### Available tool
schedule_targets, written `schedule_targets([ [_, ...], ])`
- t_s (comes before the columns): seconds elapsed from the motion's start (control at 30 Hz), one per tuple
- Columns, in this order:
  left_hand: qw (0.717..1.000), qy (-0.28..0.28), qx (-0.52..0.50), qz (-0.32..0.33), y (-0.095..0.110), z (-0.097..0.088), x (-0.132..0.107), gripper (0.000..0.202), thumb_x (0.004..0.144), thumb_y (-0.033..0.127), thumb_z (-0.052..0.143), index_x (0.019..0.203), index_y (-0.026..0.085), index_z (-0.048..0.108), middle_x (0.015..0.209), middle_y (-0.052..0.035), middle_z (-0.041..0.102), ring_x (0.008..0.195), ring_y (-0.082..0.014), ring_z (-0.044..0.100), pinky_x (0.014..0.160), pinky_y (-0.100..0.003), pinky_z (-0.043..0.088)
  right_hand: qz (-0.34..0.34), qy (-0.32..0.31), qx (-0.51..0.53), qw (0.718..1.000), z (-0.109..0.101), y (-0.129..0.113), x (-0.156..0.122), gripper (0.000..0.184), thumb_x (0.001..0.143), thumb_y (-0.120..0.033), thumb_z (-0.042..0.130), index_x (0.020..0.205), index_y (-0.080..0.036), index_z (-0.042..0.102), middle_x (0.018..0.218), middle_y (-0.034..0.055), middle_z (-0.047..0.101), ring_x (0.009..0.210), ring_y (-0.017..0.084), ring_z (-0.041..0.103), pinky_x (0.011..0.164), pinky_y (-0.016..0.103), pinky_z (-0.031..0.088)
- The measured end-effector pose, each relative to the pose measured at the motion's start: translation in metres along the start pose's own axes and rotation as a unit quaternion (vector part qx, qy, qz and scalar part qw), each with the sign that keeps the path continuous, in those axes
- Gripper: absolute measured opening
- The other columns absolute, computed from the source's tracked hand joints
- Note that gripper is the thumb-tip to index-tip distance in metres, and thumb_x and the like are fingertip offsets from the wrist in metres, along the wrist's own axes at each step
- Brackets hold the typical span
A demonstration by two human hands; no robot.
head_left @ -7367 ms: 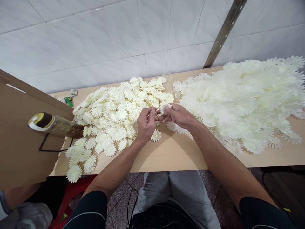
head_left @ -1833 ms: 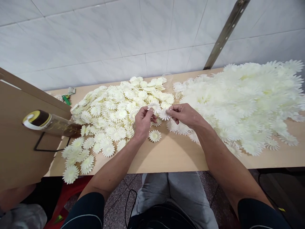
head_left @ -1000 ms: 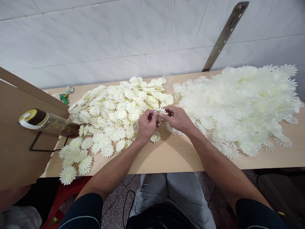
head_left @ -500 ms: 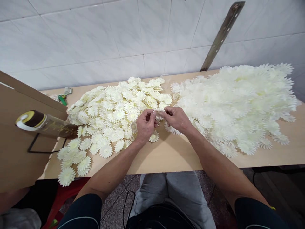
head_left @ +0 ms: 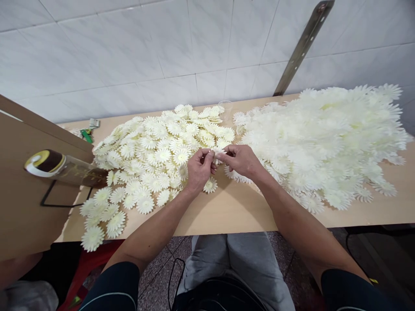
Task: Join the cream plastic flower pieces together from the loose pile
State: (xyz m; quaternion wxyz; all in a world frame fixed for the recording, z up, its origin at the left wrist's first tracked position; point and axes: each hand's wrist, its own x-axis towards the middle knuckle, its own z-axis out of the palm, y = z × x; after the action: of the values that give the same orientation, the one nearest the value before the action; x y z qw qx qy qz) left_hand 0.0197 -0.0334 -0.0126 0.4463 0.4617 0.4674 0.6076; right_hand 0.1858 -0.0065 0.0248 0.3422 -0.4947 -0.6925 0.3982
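1. Mid-job at a crowded tabletop [head_left: 233, 216]: one white flower [head_left: 219, 150] is being worked between two bare hands, just above the surface and between two heaps.
2. To the worker's left spreads a heap of creamy flowers [head_left: 155, 144], individual heads easy to make out; to the right rises a larger, paler heap of petal pieces [head_left: 324, 142], layered and hard to count.
3. By appearance, plenty of pieces are left to handle and the work looks far from over, though which heap counts as finished is not clear from here.
4. A single loose flower [head_left: 210, 185] lies on the tabletop just below the left hand [head_left: 198, 172], apart from the hands.
5. The left hand's grip is nearly closed, thumb and forefinger pinching the near-left edge of the white flower.
6. The right hand [head_left: 242, 161] meets it from the other side, its grip likewise pinched on the petals; the fingertips hide most of the flower, including its centre.
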Motion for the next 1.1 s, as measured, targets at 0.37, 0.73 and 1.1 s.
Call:
schedule_targets([
  [0.37, 0.997, -0.043, -0.056, -0.042, 0.004, 0.001, 0.002, 0.058, 0.073, 0.070, 0.092, 0.091, 0.021, 0.067, 0.066, 0.0043, 0.065, 0.049, -0.0106, 0.061, 0.043, -0.022, 0.050, 0.043, -0.033, 0.083, 0.995, -0.002, -0.002, -0.001, 0.065, 0.072, -0.080, 0.087, 0.063, -0.021, 0.062, 0.051, -0.0003, 0.061, 0.045, 0.014, 0.056, 0.049, 0.028, 0.045],
  [0.73, 0.994, -0.020, -0.074, -0.083, 0.005, 0.000, 0.005, 0.061, 0.066, 0.069, 0.096, 0.087, 0.021, 0.064, 0.068, 0.0063, 0.061, 0.049, -0.0081, 0.059, 0.043, -0.020, 0.049, 0.060, -0.019, 0.053, 0.997, -0.005, -0.001, 0.000, 0.068, 0.069, -0.082, 0.088, 0.060, -0.020, 0.063, 0.048, 0.0007, 0.060, 0.040, 0.012, 0.053, 0.043, 0.026, 0.036],
  [1.1, 0.989, -0.008, -0.101, -0.105, 0.006, -0.004, 0.010, 0.064, 0.065, 0.069, 0.099, 0.087, 0.021, 0.063, 0.075, 0.0042, 0.061, 0.059, -0.0092, 0.062, 0.050, -0.022, 0.055, 0.005, -0.056, 0.165, 0.985, -0.023, 0.005, 0.001, 0.057, 0.080, -0.069, 0.090, 0.103, -0.019, 0.075, 0.086, 0.0058, 0.070, 0.075, 0.019, 0.068, 0.050, 0.029, 0.059],
])
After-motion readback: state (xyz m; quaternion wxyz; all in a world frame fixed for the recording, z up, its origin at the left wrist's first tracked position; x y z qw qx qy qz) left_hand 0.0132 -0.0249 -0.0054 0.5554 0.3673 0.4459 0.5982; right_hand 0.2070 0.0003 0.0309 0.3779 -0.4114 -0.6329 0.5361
